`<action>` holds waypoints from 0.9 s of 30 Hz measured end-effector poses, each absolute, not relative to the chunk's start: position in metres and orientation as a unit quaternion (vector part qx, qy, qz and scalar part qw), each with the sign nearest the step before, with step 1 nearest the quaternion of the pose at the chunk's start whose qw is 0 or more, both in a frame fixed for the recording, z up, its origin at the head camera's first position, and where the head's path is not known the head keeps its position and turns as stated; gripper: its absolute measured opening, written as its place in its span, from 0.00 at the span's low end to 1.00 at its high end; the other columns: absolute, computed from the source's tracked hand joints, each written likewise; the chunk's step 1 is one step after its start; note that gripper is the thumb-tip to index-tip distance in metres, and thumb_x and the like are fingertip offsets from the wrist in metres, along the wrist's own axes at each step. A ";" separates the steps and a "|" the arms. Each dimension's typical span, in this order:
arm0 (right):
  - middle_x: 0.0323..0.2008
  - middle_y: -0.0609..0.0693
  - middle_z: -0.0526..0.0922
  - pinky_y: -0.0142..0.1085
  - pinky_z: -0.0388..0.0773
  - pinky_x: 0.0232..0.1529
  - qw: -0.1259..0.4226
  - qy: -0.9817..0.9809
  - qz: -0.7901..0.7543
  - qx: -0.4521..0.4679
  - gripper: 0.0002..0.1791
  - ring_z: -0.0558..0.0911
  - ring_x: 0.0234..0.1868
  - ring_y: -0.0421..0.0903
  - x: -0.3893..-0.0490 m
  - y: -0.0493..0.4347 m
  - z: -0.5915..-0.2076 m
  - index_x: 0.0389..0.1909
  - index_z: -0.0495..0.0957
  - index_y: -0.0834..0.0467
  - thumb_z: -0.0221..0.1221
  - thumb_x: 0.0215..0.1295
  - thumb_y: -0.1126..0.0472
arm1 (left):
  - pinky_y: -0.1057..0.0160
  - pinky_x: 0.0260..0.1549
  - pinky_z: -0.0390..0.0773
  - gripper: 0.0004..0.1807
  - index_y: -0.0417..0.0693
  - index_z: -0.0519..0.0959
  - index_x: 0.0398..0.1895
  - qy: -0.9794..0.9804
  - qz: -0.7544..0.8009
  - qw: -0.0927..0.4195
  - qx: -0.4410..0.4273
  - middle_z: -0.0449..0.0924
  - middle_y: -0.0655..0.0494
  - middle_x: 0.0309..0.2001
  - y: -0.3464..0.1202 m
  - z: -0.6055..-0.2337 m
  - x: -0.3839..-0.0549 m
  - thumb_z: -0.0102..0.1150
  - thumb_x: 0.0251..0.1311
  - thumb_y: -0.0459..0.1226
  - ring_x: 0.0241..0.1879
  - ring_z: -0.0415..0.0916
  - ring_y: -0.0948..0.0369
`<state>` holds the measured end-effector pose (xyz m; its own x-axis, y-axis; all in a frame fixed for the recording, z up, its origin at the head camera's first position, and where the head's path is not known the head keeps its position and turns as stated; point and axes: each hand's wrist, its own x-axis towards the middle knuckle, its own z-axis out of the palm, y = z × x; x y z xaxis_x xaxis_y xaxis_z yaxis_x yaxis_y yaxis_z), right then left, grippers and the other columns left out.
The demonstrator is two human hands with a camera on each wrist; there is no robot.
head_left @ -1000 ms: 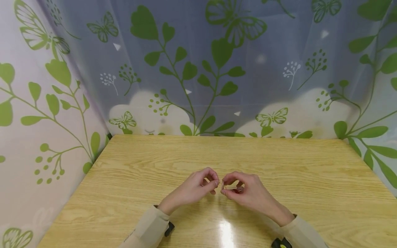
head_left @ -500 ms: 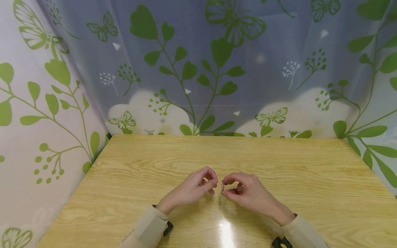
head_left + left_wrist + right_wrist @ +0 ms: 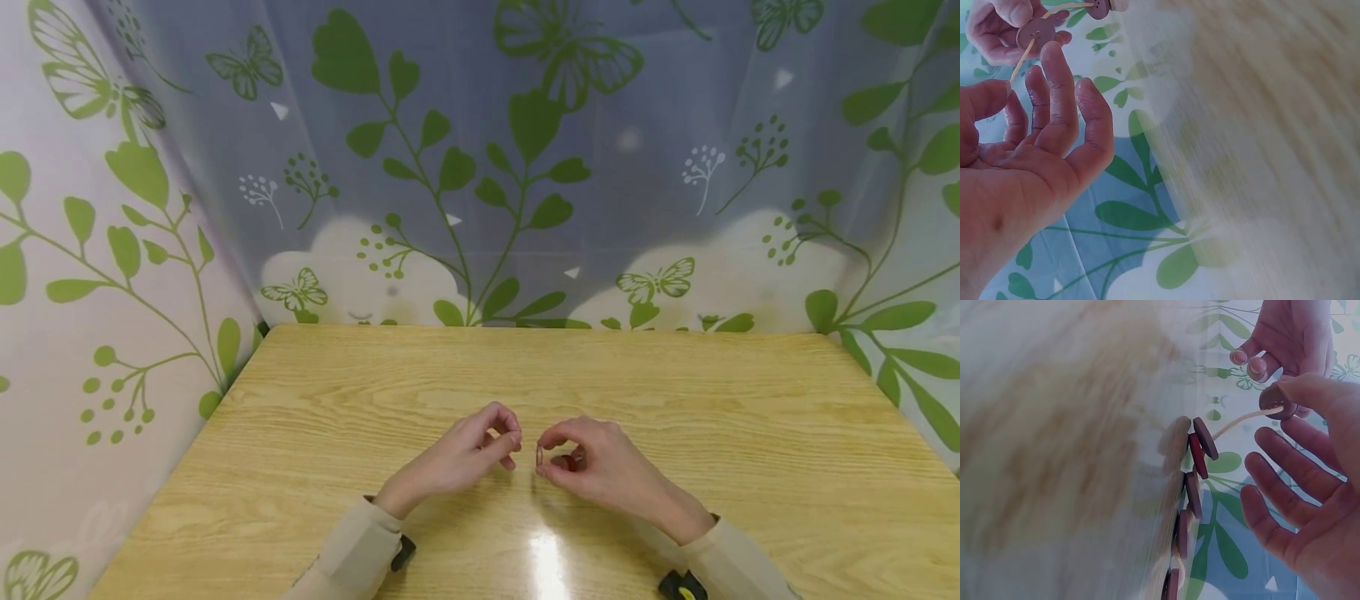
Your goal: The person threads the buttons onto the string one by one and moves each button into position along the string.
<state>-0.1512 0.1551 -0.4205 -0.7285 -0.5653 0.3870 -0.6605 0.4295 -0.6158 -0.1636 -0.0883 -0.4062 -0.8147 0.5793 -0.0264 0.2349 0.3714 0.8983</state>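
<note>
My right hand [image 3: 607,467] pinches a round brownish button [image 3: 1274,402] on edge between thumb and forefinger, its other fingers spread. A thin pale cord [image 3: 1241,421] passes through the button. To its left, my left hand [image 3: 461,458] pinches the cord's short end [image 3: 1020,64] at the thumb tip, with the other fingers loosely bent. The hands stand apart, with the button [image 3: 1037,35] nearer the right one. From the button's other side the cord runs down to several more buttons, one of them red [image 3: 1198,455], lined up at the tabletop.
The wood-grain table [image 3: 360,367] extends around both hands. Behind and beside it hang curtains [image 3: 645,167] printed with green leaves and butterflies. Dark straps [image 3: 403,552] show at both sleeve cuffs.
My left hand has drawn slightly left, widening the gap between the hands. The right hand stays nearly in place with the button still in its pinch.
</note>
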 end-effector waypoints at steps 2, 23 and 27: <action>0.36 0.48 0.87 0.26 0.79 0.27 0.058 -0.846 0.386 0.363 0.09 0.79 0.27 0.31 -0.151 0.155 -0.421 0.42 0.84 0.55 0.71 0.62 0.63 | 0.58 0.39 0.82 0.10 0.44 0.72 0.50 0.811 0.501 0.172 0.251 0.79 0.46 0.47 -0.089 -0.406 -0.164 0.48 0.79 0.41 0.42 0.86 0.50; 0.32 0.45 0.86 0.30 0.81 0.30 0.044 -0.863 0.351 0.362 0.07 0.82 0.29 0.38 -0.152 0.156 -0.422 0.38 0.84 0.52 0.72 0.61 0.62 | 0.65 0.33 0.78 0.11 0.44 0.73 0.51 0.810 0.506 0.179 0.235 0.79 0.39 0.50 -0.093 -0.403 -0.162 0.50 0.78 0.41 0.43 0.86 0.49; 0.32 0.43 0.86 0.30 0.80 0.32 0.044 -0.868 0.337 0.362 0.06 0.81 0.31 0.36 -0.153 0.155 -0.422 0.37 0.84 0.51 0.71 0.61 0.62 | 0.68 0.29 0.75 0.11 0.43 0.72 0.51 0.810 0.506 0.180 0.235 0.79 0.39 0.49 -0.094 -0.402 -0.162 0.49 0.78 0.42 0.43 0.86 0.48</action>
<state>-0.1528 0.1553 -0.4225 -0.7342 -0.5985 0.3206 -0.6579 0.5105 -0.5537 -0.1620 -0.0940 -0.4018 -0.8247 0.5629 -0.0544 0.1979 0.3773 0.9047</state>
